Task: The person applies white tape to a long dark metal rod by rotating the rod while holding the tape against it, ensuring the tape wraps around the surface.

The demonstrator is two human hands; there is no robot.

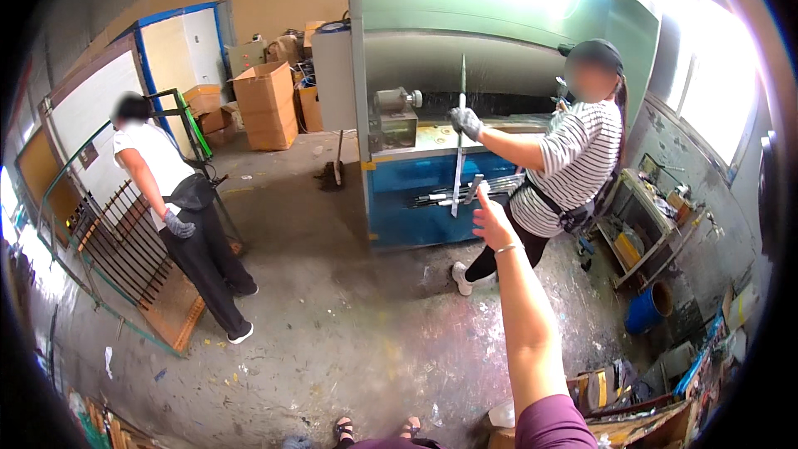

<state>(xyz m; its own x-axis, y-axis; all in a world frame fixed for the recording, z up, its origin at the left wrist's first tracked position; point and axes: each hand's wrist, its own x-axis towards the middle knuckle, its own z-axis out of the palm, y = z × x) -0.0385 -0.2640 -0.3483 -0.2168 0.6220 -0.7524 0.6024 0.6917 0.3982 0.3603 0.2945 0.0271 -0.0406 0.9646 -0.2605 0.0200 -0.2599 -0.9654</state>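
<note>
My right arm, in a purple sleeve with a thin bracelet, reaches forward from the lower edge. At its end my right hand (492, 223) is bare, its fingers stretched out toward a bundle of thin rods (490, 189) on the front of a blue tank (399, 220). A small grey piece shows just beyond the fingertips; whether they touch it I cannot tell. Beyond, a co-worker's grey-gloved hand (467, 122) grips a long, pale, upright bar (458, 168). My left hand cannot be made out; at the bottom edge a small grey shape (298, 442) is cut off.
At the left another person (162, 158) stands by a metal rack (125, 241). Cardboard boxes (264, 108) and a broom (337, 166) are farther back. On the right stand a shelf (636, 237), a blue bucket (649, 308) and cluttered crates (640, 428).
</note>
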